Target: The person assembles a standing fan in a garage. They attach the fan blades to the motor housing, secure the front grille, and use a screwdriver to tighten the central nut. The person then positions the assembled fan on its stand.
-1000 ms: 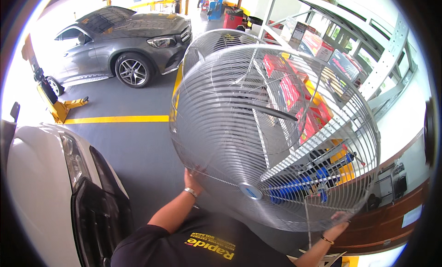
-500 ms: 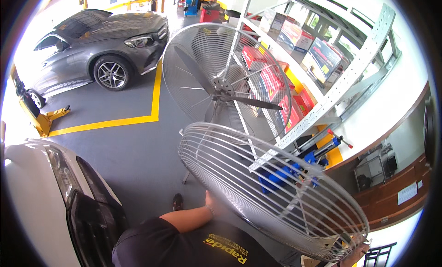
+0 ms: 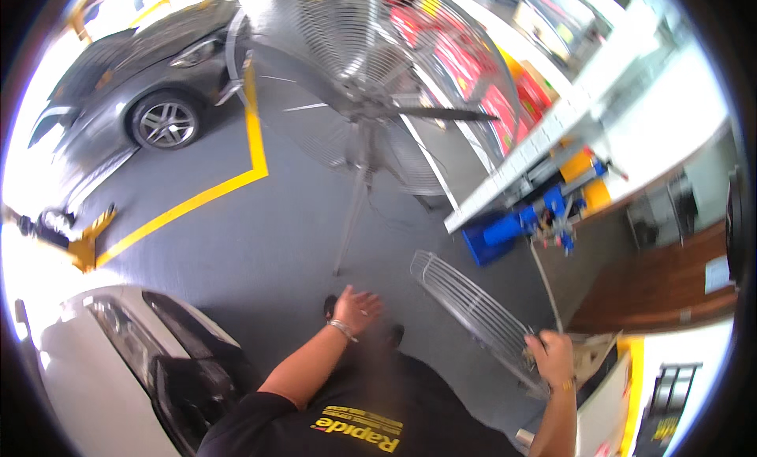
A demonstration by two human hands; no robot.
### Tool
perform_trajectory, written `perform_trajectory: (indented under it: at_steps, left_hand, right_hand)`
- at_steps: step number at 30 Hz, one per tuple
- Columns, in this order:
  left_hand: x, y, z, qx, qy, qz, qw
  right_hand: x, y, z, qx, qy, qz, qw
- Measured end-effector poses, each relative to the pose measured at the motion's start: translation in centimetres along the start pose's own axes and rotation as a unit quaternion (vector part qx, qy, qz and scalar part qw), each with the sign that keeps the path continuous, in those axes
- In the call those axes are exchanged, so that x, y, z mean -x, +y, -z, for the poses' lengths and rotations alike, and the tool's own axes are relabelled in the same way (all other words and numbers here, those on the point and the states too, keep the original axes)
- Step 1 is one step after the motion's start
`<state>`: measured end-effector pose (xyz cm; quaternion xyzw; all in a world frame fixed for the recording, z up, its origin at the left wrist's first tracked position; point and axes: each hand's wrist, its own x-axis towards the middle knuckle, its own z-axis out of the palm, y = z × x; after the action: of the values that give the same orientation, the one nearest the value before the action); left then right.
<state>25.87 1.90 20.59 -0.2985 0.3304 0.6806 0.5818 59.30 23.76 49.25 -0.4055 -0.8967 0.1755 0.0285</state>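
Observation:
A wire fan guard (image 3: 471,307), seen nearly edge-on, hangs tilted low on my right side. My right hand (image 3: 554,357) grips its upper right rim, fingers closed around the wire. Out over the floor, my left hand (image 3: 359,309) is empty with its fingers stretched apart, away from the guard. In front of me stands a large pedestal fan (image 3: 359,94) with dark blades bare on my side and the rear wire cage behind them. Its thin stand (image 3: 356,208) reaches down to the floor close to my feet. Motion blurs part of the picture.
A grey car (image 3: 150,78) is parked beyond a yellow floor line (image 3: 185,212). A white car's front (image 3: 102,378) is close on my left. To the right are a metal shelf post (image 3: 544,153), a blue jack (image 3: 505,232) and a cardboard box (image 3: 593,354).
My right hand has swung the guard down and away from the fan's front, to the right. My left hand has come off the guard and opened. The view has shifted.

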Motion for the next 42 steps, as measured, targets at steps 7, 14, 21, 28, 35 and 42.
perform_trajectory:
  at_steps: [7, 14, 21, 28, 35, 42]
  left_hand:
    - [2.8, 9.8, 13.5, -0.188, 0.178, -0.060, 0.964]
    - [2.8, 18.3, 23.6, -0.686, 0.256, -0.028, 0.680]
    - [0.8, 18.9, 18.3, -0.654, 0.311, -0.012, 0.690]
    - [-3.2, 8.1, 0.2, -0.780, 0.149, -0.024, 0.607]
    - [-4.3, 2.7, -8.5, -0.799, 0.118, -0.010, 0.590]
    - [-4.0, 6.9, -2.8, -0.814, 0.156, -0.031, 0.558]
  right_hand:
    - [-2.2, 3.6, -11.6, 0.118, -0.208, -0.085, 0.967]
    - [-2.4, 10.0, -17.7, 0.146, -0.287, -0.214, 0.922]
    - [-4.4, 17.7, -21.0, 0.071, -0.261, -0.236, 0.933]
    - [-10.1, 19.6, -21.8, 0.009, -0.285, -0.201, 0.937]
    - [-12.6, 21.7, -27.3, -0.026, -0.355, -0.189, 0.915]
    - [-14.6, 23.8, -28.5, -0.057, -0.302, -0.193, 0.932]
